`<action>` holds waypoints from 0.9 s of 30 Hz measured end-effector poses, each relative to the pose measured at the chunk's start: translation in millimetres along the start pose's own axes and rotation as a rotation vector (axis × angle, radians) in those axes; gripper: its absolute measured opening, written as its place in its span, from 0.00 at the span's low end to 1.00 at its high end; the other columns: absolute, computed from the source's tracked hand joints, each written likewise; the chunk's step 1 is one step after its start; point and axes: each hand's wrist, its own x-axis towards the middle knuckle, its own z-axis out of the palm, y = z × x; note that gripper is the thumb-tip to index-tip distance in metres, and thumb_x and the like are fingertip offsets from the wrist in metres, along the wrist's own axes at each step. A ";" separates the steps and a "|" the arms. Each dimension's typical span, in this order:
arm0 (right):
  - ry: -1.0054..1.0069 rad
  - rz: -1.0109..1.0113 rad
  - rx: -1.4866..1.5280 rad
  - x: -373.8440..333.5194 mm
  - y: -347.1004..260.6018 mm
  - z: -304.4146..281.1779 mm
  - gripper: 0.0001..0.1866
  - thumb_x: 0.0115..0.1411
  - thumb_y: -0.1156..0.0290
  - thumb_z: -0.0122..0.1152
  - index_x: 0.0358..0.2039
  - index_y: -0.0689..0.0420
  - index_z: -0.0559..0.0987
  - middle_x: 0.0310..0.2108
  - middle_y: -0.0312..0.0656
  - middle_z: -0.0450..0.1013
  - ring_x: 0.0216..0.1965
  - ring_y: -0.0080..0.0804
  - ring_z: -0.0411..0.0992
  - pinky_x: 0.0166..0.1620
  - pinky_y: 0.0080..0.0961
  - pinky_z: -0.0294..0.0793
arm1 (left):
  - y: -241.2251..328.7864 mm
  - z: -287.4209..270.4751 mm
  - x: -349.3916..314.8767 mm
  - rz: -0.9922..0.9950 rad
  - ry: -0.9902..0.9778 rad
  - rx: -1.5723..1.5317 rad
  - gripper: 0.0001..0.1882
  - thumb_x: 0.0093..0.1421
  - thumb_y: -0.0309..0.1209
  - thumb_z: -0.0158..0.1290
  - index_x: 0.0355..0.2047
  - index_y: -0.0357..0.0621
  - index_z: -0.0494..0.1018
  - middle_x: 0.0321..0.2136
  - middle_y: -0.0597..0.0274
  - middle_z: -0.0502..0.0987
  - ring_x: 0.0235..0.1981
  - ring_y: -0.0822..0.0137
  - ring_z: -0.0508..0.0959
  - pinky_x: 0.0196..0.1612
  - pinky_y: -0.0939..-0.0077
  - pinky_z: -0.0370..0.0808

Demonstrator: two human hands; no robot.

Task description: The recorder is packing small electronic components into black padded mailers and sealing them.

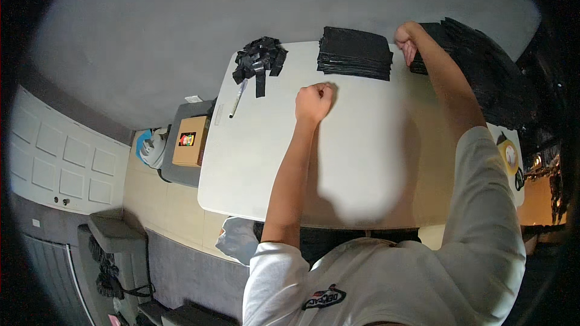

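My left hand (313,102) is closed in a loose fist over the white table, with nothing visible in it. Just beyond it lies a neat stack of black plastic sheets (354,53), folded flat. Out at the far right, my right hand (408,42) bends down at the wrist, fingers stretched along the left edge of another pile of black plastic sheets (483,60). Whether the fingertips touch that pile is hard to make out. A heap of black strips (260,60) sits at the table's far left, one strip hanging toward me. Beside it lies a white marker pen (238,99).
The white table (254,163) stands against a grey wall. A yellow tape roll (509,155) lies by its right edge. Left of the table, a cardboard box (191,140) rests on a grey seat beside a white and blue bag (152,147). A white door (66,151) is further left.
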 end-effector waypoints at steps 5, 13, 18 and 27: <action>0.828 0.008 -0.172 -125.2 57.6 6.0 0.35 0.74 0.51 0.43 0.33 0.77 0.79 0.34 0.67 0.81 0.34 0.53 0.85 0.39 0.50 0.88 | 57.4 19.4 4.0 0.166 -0.011 -0.187 0.20 0.64 0.45 0.51 0.34 0.45 0.86 0.24 0.42 0.82 0.29 0.41 0.82 0.40 0.52 0.80; 0.948 -0.274 0.003 -123.4 70.3 48.2 0.34 0.65 0.42 0.65 0.24 0.67 0.79 0.23 0.53 0.78 0.20 0.41 0.81 0.21 0.33 0.82 | 55.2 13.7 2.8 0.118 -0.047 -0.086 0.21 0.64 0.46 0.49 0.38 0.46 0.87 0.29 0.41 0.83 0.34 0.41 0.83 0.46 0.51 0.80; 1.012 -0.391 0.175 -116.2 72.1 59.5 0.30 0.63 0.49 0.73 0.21 0.66 0.76 0.19 0.46 0.75 0.17 0.34 0.77 0.19 0.29 0.80 | 52.4 18.5 4.4 0.113 -0.048 -0.068 0.21 0.64 0.46 0.49 0.40 0.47 0.87 0.31 0.41 0.84 0.36 0.41 0.84 0.47 0.52 0.80; 1.237 -0.392 0.165 -102.4 91.0 72.6 0.25 0.65 0.56 0.70 0.43 0.71 0.79 0.30 0.55 0.81 0.31 0.43 0.84 0.27 0.38 0.84 | 60.1 21.8 5.5 0.147 -0.025 -0.026 0.20 0.64 0.45 0.49 0.37 0.46 0.87 0.30 0.41 0.83 0.35 0.39 0.83 0.46 0.50 0.80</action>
